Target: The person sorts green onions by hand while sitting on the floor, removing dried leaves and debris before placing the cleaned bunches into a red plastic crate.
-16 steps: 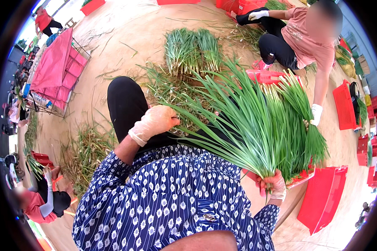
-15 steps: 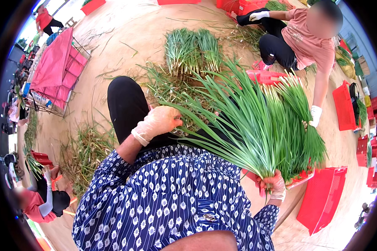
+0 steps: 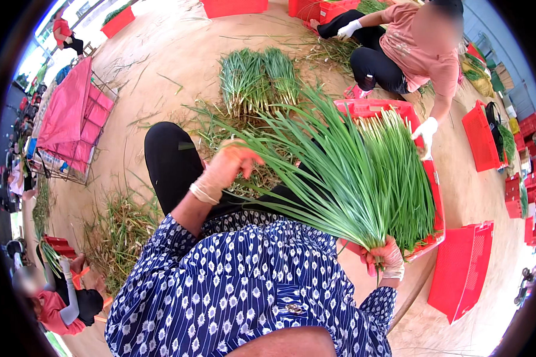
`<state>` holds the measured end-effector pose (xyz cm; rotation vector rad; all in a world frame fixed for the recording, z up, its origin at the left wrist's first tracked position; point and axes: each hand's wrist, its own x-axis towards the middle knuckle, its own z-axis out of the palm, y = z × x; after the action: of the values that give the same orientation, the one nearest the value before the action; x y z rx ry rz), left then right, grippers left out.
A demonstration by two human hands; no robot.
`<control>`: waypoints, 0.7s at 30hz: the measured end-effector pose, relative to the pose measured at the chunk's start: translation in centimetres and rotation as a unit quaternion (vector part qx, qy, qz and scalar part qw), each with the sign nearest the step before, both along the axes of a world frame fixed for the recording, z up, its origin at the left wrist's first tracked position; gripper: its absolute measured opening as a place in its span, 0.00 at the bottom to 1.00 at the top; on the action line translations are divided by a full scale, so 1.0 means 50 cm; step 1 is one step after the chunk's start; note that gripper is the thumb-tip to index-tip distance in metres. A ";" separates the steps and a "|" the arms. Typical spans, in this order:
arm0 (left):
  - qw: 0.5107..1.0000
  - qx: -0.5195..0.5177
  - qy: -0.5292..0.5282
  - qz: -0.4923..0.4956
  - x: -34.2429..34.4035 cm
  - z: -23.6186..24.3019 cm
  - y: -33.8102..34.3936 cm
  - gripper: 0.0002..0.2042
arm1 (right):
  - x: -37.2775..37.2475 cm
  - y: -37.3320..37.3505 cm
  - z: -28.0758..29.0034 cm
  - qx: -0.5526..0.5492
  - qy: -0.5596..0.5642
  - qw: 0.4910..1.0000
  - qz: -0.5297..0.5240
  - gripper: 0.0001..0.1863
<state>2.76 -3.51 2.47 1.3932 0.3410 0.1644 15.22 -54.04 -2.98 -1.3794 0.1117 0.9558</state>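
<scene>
Slim lvs (image 3: 339, 190), fan-shaped, in R hand (image 3: 389, 259)

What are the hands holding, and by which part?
The right hand grips a bunch of greens by its narrow, gathered end. Whether the left hand holds any cannot be told.

Navy shirt (image 3: 214, 291) with rows of small white flower shapes and thin pale lines, its sleeves (image 3: 168, 238) in the same print; curved neckline, and below it a small roundish ornament (image 3: 293, 309), too small to make out; black trousers (image 3: 170, 160); thin see-through gloves (image 3: 394, 271) on left hand (image 3: 229, 169) and right hand (image 3: 388, 254), bunched at the left wrist
</scene>
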 end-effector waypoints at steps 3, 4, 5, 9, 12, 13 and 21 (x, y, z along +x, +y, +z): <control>0.995 0.086 0.027 0.037 -0.018 0.076 0.112 0.10 | -0.003 0.012 0.012 -0.011 -0.004 1.000 0.003 0.24; 0.969 0.217 0.054 0.104 -0.024 0.078 0.153 0.11 | -0.005 0.037 0.034 -0.005 0.000 1.000 -0.003 0.24; 0.820 0.535 0.126 0.159 -0.025 0.090 0.181 0.12 | -0.008 0.049 0.053 -0.002 0.004 1.000 -0.011 0.24; 0.716 0.640 0.031 0.276 0.003 0.176 0.155 0.11 | -0.012 0.048 0.051 0.025 0.028 0.999 -0.022 0.27; 0.831 0.552 -0.001 0.068 0.050 0.178 0.081 0.08 | -0.001 0.012 0.007 0.036 0.038 0.999 -0.007 0.28; 0.838 0.545 0.007 0.017 0.077 0.156 0.059 0.09 | 0.004 -0.004 -0.013 0.032 0.036 0.999 -0.002 0.28; 0.866 0.496 -0.024 -0.054 0.169 0.083 -0.036 0.11 | 0.027 -0.035 -0.045 -0.004 0.008 0.999 0.054 0.26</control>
<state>11.21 -5.29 6.63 2.4226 0.1182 0.3050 16.58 -55.79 -5.22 -1.3973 0.0529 1.0569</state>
